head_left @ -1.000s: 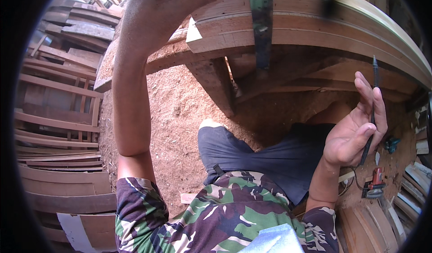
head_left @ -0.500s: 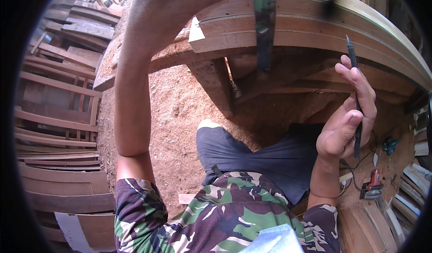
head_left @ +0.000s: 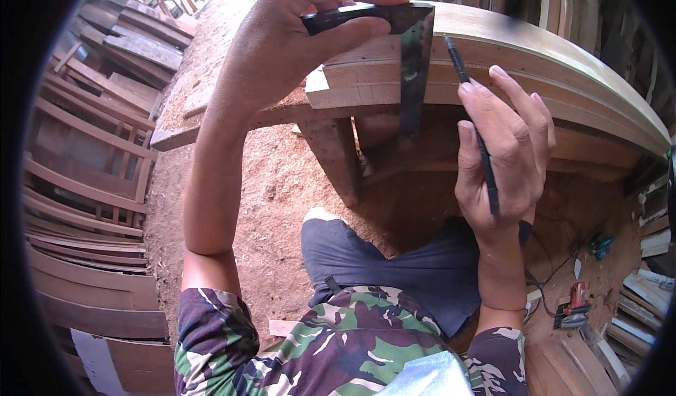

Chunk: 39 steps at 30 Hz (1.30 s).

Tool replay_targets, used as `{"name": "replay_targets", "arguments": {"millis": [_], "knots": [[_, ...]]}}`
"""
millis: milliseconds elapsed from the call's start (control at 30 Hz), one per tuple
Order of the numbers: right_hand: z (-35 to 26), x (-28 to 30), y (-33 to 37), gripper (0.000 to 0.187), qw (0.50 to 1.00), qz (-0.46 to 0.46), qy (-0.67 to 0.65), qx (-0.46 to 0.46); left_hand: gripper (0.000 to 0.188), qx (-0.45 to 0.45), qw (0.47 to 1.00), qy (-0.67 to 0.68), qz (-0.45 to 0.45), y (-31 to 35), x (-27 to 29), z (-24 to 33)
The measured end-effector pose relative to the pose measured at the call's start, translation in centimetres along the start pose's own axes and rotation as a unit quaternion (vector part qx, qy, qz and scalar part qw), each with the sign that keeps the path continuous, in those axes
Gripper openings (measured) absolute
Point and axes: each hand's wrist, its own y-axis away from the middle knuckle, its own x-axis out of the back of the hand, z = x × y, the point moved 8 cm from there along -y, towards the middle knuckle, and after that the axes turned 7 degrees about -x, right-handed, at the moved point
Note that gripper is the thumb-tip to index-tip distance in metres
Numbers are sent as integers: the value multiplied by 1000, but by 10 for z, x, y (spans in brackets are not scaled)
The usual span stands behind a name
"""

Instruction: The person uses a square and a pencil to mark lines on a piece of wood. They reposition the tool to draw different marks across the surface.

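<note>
Black-handled try square with a dark flat metal blade (head_left: 413,65), and it's there across the front of the long pale-brown wooden boards (head_left: 507,65) on the rough wooden worktop (head_left: 274,116)! Left hand (head_left: 292,29), grip wrapped around the handle. Right hand (head_left: 510,142), grip pinching a slim black pen-like marker (head_left: 486,162), tip just beside the blade; touching wood, can't tell.

A wooden bench (head_left: 174,137) carries stacked long boards (head_left: 366,91), and on the floor (head_left: 271,255) lie sawdust (head_left: 271,170) and a red tool (head_left: 579,296).

Left grip (head_left: 292,40) holds square (head_left: 412,82) — right grip (head_left: 508,142), pen (head_left: 488,170).
</note>
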Motion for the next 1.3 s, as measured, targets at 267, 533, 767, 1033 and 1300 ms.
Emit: {"name": "replay_targets", "arguments": {"millis": [267, 533, 767, 1033, 1300], "knots": [[-6, -8, 3, 36, 997, -39, 61, 12, 33, 31, 999, 31, 0, 2, 0, 3], [-15, -9, 16, 39, 991, -81, 105, 17, 34, -33, 998, -45, 17, 4, -3, 22], [-7, -14, 38, 38, 989, -101, 108, 10, 33, -50, 998, -25, -23, 1, 0, 10], [-10, -10, 38, 34, 993, -108, 49, -16, 32, -87, 995, 49, -8, -1, -1, 4], [5, 1, -49, 16, 992, -43, -115, -19, 31, -38, 999, 0, -13, 0, 0, 22]]}}
